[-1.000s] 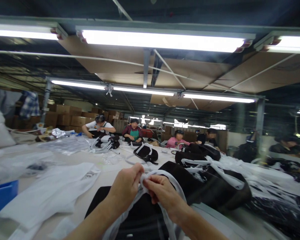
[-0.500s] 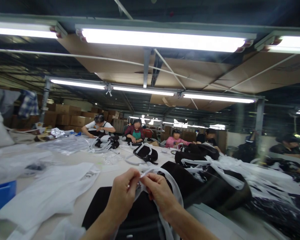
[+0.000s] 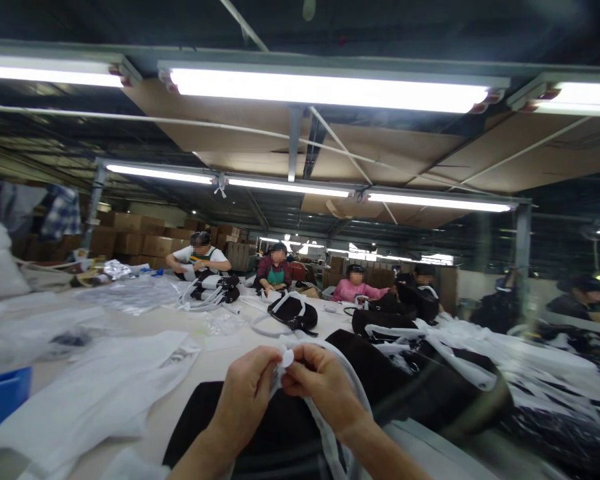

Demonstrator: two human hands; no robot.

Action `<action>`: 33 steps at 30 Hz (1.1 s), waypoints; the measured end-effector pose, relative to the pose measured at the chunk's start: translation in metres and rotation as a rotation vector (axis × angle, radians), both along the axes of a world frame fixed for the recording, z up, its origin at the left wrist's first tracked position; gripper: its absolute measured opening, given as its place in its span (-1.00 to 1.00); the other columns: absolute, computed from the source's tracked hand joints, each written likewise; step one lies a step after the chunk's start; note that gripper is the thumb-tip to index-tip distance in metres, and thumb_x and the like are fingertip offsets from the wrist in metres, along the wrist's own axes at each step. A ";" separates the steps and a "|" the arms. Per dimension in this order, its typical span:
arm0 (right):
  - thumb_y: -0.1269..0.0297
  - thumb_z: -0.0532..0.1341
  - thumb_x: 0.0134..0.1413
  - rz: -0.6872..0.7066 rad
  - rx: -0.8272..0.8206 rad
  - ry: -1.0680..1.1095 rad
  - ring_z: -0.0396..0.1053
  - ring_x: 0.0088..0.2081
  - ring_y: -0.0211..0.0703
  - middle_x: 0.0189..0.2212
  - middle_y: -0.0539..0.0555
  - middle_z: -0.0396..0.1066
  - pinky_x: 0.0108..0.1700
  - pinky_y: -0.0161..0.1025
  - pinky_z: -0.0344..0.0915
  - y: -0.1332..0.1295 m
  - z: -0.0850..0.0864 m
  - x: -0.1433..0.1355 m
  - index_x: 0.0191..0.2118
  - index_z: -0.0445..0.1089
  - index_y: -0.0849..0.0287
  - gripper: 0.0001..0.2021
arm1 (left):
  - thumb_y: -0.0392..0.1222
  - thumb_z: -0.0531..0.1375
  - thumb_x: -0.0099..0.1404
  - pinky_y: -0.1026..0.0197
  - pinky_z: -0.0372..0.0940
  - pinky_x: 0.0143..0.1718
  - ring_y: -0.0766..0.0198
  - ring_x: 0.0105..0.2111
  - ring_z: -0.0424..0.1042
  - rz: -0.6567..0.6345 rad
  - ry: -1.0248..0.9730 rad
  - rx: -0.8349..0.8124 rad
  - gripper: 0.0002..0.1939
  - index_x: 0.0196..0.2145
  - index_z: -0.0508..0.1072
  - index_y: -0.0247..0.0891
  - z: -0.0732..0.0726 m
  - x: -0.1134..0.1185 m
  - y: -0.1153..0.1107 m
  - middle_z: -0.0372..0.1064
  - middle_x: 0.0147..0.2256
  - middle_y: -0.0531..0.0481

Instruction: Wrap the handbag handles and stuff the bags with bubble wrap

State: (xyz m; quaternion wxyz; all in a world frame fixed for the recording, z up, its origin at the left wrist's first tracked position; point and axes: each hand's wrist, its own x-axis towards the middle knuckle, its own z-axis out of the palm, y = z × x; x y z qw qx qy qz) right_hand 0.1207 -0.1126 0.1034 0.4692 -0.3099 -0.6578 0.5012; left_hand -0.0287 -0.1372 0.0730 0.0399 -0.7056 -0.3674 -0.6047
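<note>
A black bag (image 3: 280,433) lies on the pale table right in front of me, its handle wrapped in white material (image 3: 353,380) that arches up to the right. Above the bag my left hand (image 3: 247,387) pinches the white wrapping between thumb and fingers. Close beside it, my right hand (image 3: 323,383) is closed on the same wrapping from the other side. A small round white piece (image 3: 287,359) shows between the fingertips of both hands.
White sheets (image 3: 100,387) and a blue object (image 3: 5,400) are on the left. More black bags (image 3: 365,360) with white-wrapped straps lie to the right, beside a heap of white strips (image 3: 540,360). Several people work across the table (image 3: 220,357).
The small round white piece now shows between my fingertips. My hands have shifted slightly. Across the table, a person at the right has a black bag raised higher.
</note>
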 end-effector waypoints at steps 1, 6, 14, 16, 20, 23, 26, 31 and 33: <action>-0.11 0.42 -0.29 -0.023 0.020 0.002 0.40 -0.49 -0.23 -0.57 -0.04 0.39 -0.40 -0.29 0.40 0.000 0.001 -0.001 -0.43 0.39 0.21 -0.53 | -0.31 0.03 0.37 0.30 0.30 -0.29 0.27 -0.36 0.47 0.002 0.013 0.013 -0.79 -0.31 0.45 -0.18 0.001 0.000 0.000 0.49 -0.38 0.03; -0.09 0.35 -0.14 0.006 -0.018 0.041 0.47 -0.46 -0.19 -0.53 -0.09 0.40 -0.35 -0.23 0.45 -0.002 0.006 -0.001 -0.30 0.27 0.12 -0.57 | -0.33 0.01 0.34 0.28 0.31 -0.30 0.25 -0.37 0.47 0.018 0.029 0.021 -0.78 -0.34 0.43 -0.19 0.004 0.001 0.004 0.49 -0.39 0.00; 0.20 0.07 0.23 -0.173 0.604 -0.465 0.41 -0.47 -0.20 -0.51 0.00 0.39 -0.39 -0.30 0.28 0.005 0.017 0.009 -0.39 0.35 0.13 -0.78 | -0.29 -0.03 0.34 0.28 0.26 -0.35 0.25 -0.41 0.45 0.081 0.143 -0.057 -0.79 -0.33 0.38 -0.16 0.010 -0.002 0.009 0.45 -0.43 0.03; 0.33 0.04 0.24 -0.281 0.890 -0.635 0.36 -0.42 -0.20 -0.42 0.05 0.38 -0.38 -0.29 0.19 0.005 0.022 0.010 -0.40 0.37 0.14 -0.77 | -0.30 -0.04 0.33 0.27 0.27 -0.34 0.23 -0.39 0.46 0.100 0.179 -0.043 -0.81 -0.30 0.35 -0.16 0.012 -0.004 0.010 0.44 -0.41 0.02; 0.40 0.07 0.21 -0.369 1.017 -0.503 0.31 -0.36 -0.21 -0.40 0.03 0.32 -0.33 -0.29 0.15 0.004 0.037 0.007 -0.44 0.35 0.15 -0.79 | -0.30 -0.07 0.34 0.23 0.28 -0.26 0.20 -0.34 0.45 0.093 0.287 -0.025 -0.78 -0.30 0.34 -0.18 0.017 -0.007 0.006 0.43 -0.39 -0.01; 0.39 0.15 0.15 -0.414 0.943 -0.224 0.27 -0.38 -0.22 -0.46 -0.01 0.28 -0.30 -0.29 0.17 0.008 0.047 0.004 -0.48 0.32 0.15 -0.82 | -0.30 -0.10 0.36 0.21 0.28 -0.24 0.20 -0.34 0.44 0.058 0.443 -0.031 -0.74 -0.30 0.37 -0.19 0.024 -0.008 0.000 0.44 -0.39 -0.05; 0.37 0.18 0.11 -0.426 0.893 -0.130 0.24 -0.40 -0.24 -0.48 -0.04 0.26 -0.29 -0.28 0.18 0.014 0.055 0.004 -0.49 0.34 0.15 -0.84 | -0.29 -0.10 0.36 0.19 0.28 -0.26 0.17 -0.35 0.43 0.056 0.489 -0.097 -0.74 -0.29 0.37 -0.20 0.033 -0.006 -0.007 0.45 -0.38 -0.07; 0.40 0.19 0.09 -0.486 1.022 -0.121 0.21 -0.43 -0.28 -0.49 -0.07 0.25 -0.30 -0.26 0.16 0.018 0.084 0.007 -0.49 0.34 0.17 -0.85 | -0.19 0.08 0.32 0.14 0.30 -0.22 0.10 -0.25 0.47 0.029 0.359 -0.247 -0.65 0.06 0.21 -0.18 0.037 0.001 -0.017 0.47 -0.21 -0.06; 0.44 0.20 0.08 -0.523 1.100 -0.134 0.20 -0.43 -0.29 -0.51 -0.08 0.24 -0.30 -0.26 0.16 0.016 0.104 0.010 -0.50 0.33 0.17 -0.84 | -0.20 0.12 0.27 0.15 0.28 -0.29 0.10 -0.31 0.45 0.095 0.296 -0.278 -0.55 0.11 0.17 -0.18 0.038 0.002 -0.011 0.44 -0.26 -0.03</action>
